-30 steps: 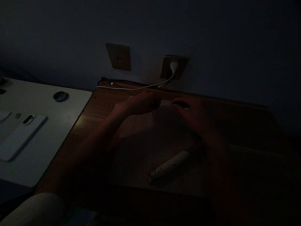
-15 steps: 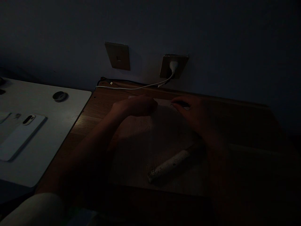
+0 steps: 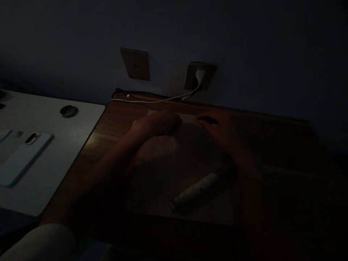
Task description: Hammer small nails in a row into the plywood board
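The light is very dim. A pale flat sheet [image 3: 152, 195] lies on the wooden tabletop, and both hands are over its far edge. My left hand [image 3: 160, 123] is closed with its fingers curled down at the sheet's far left; what they hold, if anything, is hidden. Across from it, my right hand [image 3: 221, 127] makes a pinch, thumb and forefinger meeting near the far edge; anything between the tips is too small to make out. A tool with a worn, speckled whitish handle [image 3: 194, 190] lies slanted on the sheet. Its dark far end passes into shadow by my right forearm.
On the left, a white table [image 3: 81, 123] carries a pale phone [image 3: 25, 159] and a dark round object [image 3: 69, 111]. A white cable [image 3: 152, 102] runs along the tabletop's back to a plug [image 3: 200, 75] in the wall. Another wall plate [image 3: 136, 64] is left of it.
Both hands keep nearly the same place and closed shape. The view has shifted very slightly. The handled tool and the sheet have not visibly moved.
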Demonstrator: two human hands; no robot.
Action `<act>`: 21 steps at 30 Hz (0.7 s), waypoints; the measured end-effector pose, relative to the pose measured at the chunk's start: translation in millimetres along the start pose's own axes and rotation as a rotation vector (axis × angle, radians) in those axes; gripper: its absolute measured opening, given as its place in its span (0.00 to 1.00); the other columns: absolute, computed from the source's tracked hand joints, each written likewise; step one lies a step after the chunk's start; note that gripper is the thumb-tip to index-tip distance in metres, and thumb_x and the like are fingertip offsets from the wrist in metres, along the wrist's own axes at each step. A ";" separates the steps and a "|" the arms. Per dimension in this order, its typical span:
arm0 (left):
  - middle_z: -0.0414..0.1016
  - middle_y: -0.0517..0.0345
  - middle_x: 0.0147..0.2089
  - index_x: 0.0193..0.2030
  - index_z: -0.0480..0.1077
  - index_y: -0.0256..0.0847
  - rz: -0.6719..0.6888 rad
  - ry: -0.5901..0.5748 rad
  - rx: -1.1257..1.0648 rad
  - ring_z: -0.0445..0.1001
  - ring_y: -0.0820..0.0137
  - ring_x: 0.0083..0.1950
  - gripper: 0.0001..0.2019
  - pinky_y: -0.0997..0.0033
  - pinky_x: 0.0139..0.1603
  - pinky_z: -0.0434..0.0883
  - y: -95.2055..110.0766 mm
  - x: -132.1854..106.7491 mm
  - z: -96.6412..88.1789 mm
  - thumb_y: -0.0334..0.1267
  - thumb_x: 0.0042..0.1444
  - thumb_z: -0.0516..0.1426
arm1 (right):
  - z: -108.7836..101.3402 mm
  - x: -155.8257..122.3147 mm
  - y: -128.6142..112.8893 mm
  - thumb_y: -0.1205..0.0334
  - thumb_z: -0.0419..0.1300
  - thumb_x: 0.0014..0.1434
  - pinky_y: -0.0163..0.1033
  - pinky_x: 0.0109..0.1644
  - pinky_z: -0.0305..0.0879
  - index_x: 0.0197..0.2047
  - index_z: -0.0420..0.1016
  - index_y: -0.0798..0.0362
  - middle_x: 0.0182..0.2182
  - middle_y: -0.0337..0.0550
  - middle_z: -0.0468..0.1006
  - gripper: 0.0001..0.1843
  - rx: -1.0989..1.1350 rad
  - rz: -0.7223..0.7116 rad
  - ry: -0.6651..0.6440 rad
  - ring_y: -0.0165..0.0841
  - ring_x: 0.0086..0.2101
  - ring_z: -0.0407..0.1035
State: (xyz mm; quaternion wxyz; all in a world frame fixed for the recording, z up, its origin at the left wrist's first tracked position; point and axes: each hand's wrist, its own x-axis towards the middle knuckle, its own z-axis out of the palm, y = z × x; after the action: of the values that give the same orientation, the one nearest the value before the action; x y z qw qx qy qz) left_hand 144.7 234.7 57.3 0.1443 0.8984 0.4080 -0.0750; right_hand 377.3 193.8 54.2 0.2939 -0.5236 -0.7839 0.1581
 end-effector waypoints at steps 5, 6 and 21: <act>0.84 0.51 0.40 0.44 0.83 0.41 -0.024 0.033 0.032 0.81 0.63 0.41 0.10 0.67 0.41 0.70 9.4 -3.0 -4.4 0.30 0.61 0.59 | 0.3 -0.3 0.4 0.66 0.65 0.64 0.53 0.56 0.76 0.44 0.88 0.46 0.46 0.46 0.88 0.10 -0.015 0.004 -0.022 0.46 0.48 0.82; 0.85 0.51 0.40 0.44 0.83 0.41 -0.011 0.046 0.022 0.81 0.63 0.41 0.10 0.68 0.41 0.70 9.9 -2.6 -3.8 0.30 0.61 0.59 | 0.0 -0.5 0.1 0.66 0.65 0.64 0.53 0.56 0.76 0.44 0.88 0.46 0.46 0.46 0.88 0.10 -0.017 0.012 -0.032 0.46 0.48 0.82; 0.84 0.55 0.38 0.42 0.81 0.40 0.146 0.106 -0.214 0.79 0.69 0.35 0.09 0.71 0.35 0.67 19.3 4.5 7.8 0.29 0.60 0.59 | 1.8 -1.2 -2.8 0.77 0.60 0.58 0.47 0.54 0.75 0.44 0.90 0.46 0.43 0.43 0.90 0.21 -0.024 0.007 -0.300 0.43 0.46 0.83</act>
State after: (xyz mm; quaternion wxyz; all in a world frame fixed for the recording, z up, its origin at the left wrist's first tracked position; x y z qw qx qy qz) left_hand 162.1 223.3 52.7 0.2227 0.9078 0.3544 0.0271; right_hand 374.4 191.6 54.0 0.1666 -0.5002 -0.8190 0.2264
